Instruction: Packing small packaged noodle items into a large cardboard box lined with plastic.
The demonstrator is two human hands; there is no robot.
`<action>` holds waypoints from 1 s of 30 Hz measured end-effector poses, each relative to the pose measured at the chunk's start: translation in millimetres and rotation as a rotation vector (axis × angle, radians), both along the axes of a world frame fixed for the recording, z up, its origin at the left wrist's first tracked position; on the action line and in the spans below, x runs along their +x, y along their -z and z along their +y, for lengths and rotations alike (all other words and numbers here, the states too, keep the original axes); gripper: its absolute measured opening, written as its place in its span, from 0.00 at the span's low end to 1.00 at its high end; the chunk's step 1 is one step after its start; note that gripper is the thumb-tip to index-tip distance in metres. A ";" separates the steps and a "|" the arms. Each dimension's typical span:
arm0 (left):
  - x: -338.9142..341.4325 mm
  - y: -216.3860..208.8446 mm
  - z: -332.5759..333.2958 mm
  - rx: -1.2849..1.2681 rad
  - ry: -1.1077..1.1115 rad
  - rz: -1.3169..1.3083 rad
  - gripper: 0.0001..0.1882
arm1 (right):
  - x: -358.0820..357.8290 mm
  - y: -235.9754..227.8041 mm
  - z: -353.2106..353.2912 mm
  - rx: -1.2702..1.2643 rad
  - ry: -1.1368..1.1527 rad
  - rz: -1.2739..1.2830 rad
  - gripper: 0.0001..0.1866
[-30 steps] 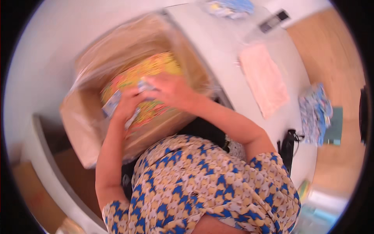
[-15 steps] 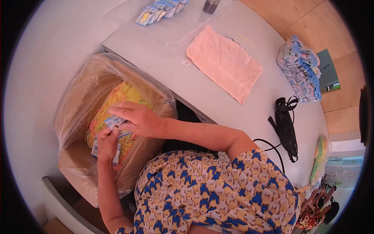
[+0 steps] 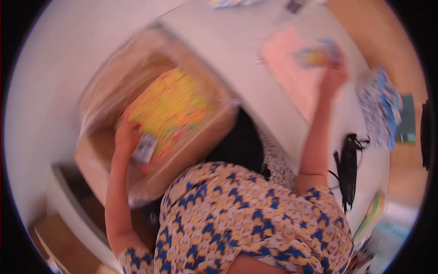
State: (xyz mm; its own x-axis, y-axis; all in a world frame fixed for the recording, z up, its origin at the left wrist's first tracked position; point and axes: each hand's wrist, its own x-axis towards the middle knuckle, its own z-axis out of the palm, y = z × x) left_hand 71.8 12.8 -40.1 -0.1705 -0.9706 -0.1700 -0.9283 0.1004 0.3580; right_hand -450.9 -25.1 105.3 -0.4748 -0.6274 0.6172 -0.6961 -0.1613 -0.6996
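My left hand is closed on a small blue-and-white packet inside the box, just over the near left of a heap of thin yellow and orange strips. Those strips fill a cardboard box lined with clear plastic. Stretched far out to the right, my right hand grips another packet, blue with some yellow, above the pink cloth on the table. Motion smears this hand and its packet, so the fingers show only in part.
Beyond the cloth, at the right, stands a stack of blue-and-white packets. A black strappy item lies on the table nearer me. More packets and a dark container sit at the far edge.
My hands were together over the box, around the packets. Now the right has swung out to the right over the cloth with a packet, while the left stays in the box. The view has shifted.
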 end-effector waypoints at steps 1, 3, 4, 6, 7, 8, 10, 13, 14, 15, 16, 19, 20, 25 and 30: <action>-4.9 8.0 -9.8 0.059 -0.027 -0.061 0.20 | -76.2 13.3 -4.3 -0.133 -0.020 0.048 0.18; -20.6 12.2 -16.1 0.285 -0.058 -0.266 0.26 | -162.1 36.0 -3.3 0.055 0.194 0.457 0.18; -24.0 32.1 -22.0 0.215 -0.051 -0.289 0.31 | -230.0 53.5 -1.0 0.212 0.211 0.429 0.19; -24.1 48.6 -13.2 0.171 -0.160 -0.346 0.38 | -238.7 79.3 -9.6 0.425 0.221 0.488 0.24; -23.7 46.0 -8.2 0.180 -0.194 -0.359 0.38 | -232.4 83.1 -14.8 0.563 0.265 0.490 0.24; -23.4 42.7 -4.3 0.181 -0.220 -0.381 0.38 | -228.2 84.7 -19.4 0.559 0.233 0.486 0.24; -12.5 39.1 1.9 0.183 -0.260 -0.413 0.38 | -218.0 76.3 -27.7 0.438 0.379 0.736 0.32; 0.5 47.9 0.4 0.173 -0.251 -0.315 0.38 | -243.4 88.5 -51.0 0.439 0.329 0.755 0.36; 4.6 54.5 -2.9 0.181 -0.254 -0.284 0.39 | -265.9 98.4 -61.4 0.414 0.284 0.780 0.36; 7.3 60.0 -6.2 0.188 -0.258 -0.249 0.39 | -289.7 108.7 -64.6 0.410 0.284 0.780 0.36; 8.1 65.7 -10.3 0.185 -0.256 -0.239 0.39 | -312.5 113.6 -63.6 0.495 0.197 0.702 0.37; 16.9 65.4 -7.5 0.159 -0.297 -0.117 0.32 | -298.6 127.5 -68.2 0.611 0.092 0.549 0.36; 13.1 59.0 -9.8 0.149 -0.285 -0.070 0.26 | -292.3 116.1 -54.9 0.633 0.132 0.501 0.35; 18.7 57.5 -6.8 0.097 -0.327 0.053 0.12 | -214.9 69.7 -43.4 0.774 0.206 0.389 0.34; 9.3 42.8 -10.3 -0.019 -0.332 -0.106 0.07 | -239.0 76.5 -42.5 0.852 0.199 0.417 0.32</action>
